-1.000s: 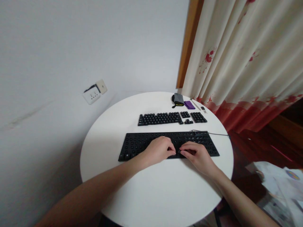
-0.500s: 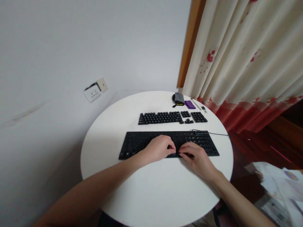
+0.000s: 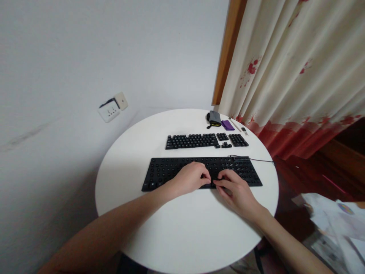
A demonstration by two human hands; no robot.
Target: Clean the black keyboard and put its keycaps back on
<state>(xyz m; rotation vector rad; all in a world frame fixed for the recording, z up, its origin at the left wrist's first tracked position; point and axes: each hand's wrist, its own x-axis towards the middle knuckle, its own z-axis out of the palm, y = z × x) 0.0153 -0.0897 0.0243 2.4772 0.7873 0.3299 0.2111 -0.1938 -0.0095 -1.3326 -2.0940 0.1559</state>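
A black keyboard base [image 3: 159,173], with most of its keycaps off and its switches bare, lies across the round white table. Over its middle, my left hand [image 3: 194,176] is closed, thumb and fingertips pinched together at the front row. Whatever is in that pinch is too small or hidden to make out. Close beside it on the right, my right hand [image 3: 235,188] touches the same front row with its fingertips, the fingers bent and somewhat apart. Behind the base, black keycaps [image 3: 192,141] are laid out in keyboard order, with the number pad keycaps [image 3: 238,140] at the right.
A grey pouch [image 3: 215,118], a folded purple cloth [image 3: 227,125] and small tools [image 3: 244,131] lie at the table's back right. The keyboard cable [image 3: 261,161] runs off the right edge. White wall [image 3: 171,57] stands behind, curtains [image 3: 273,83] at right.
My right hand's fingers have spread a little, its index finger lifting away from the others. My left hand keeps its pinch at the front row. The view has shifted slightly.
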